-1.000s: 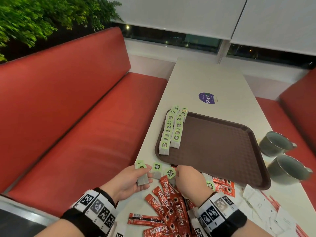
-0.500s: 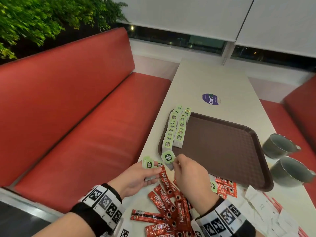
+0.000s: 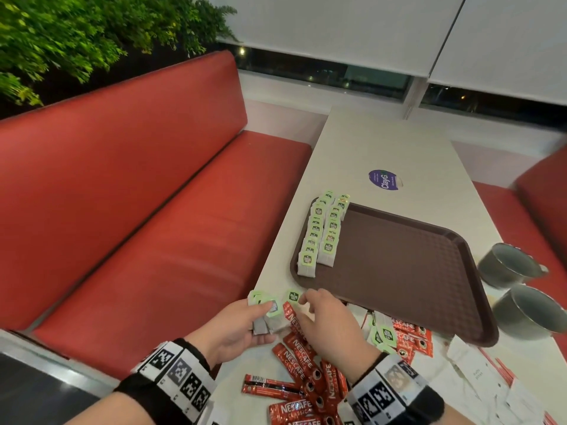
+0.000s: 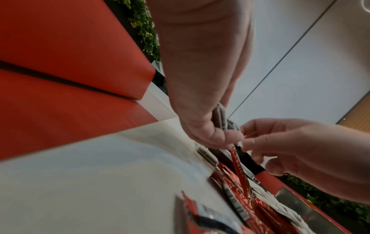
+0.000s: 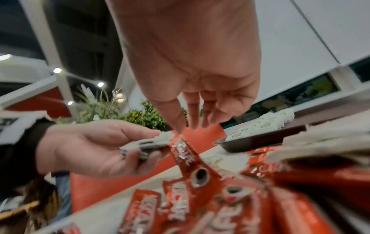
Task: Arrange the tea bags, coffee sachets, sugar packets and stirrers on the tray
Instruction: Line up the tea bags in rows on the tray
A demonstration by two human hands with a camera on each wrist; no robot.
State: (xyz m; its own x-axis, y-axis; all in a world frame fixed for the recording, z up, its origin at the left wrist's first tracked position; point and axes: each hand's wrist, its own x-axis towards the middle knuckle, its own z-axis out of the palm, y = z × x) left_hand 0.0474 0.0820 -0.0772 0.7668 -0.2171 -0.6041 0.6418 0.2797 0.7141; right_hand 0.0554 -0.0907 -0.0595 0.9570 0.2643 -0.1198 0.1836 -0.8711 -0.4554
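A left hand (image 3: 236, 329) pinches a stack of tea bags (image 3: 266, 314) while the right hand (image 3: 329, 325), fingers loosely spread, hovers over Nescafé sachets (image 3: 302, 360) beside the brown tray (image 3: 395, 271).

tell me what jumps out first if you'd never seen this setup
The two neat rows of green-tagged tea bags lined along the left edge of the brown tray stand out first. Next comes the heap of red coffee sachets on the table at its near end, below the tray. Just above that heap, the left hand grips a small bunch of tea bags while the right hand reaches in beside it.
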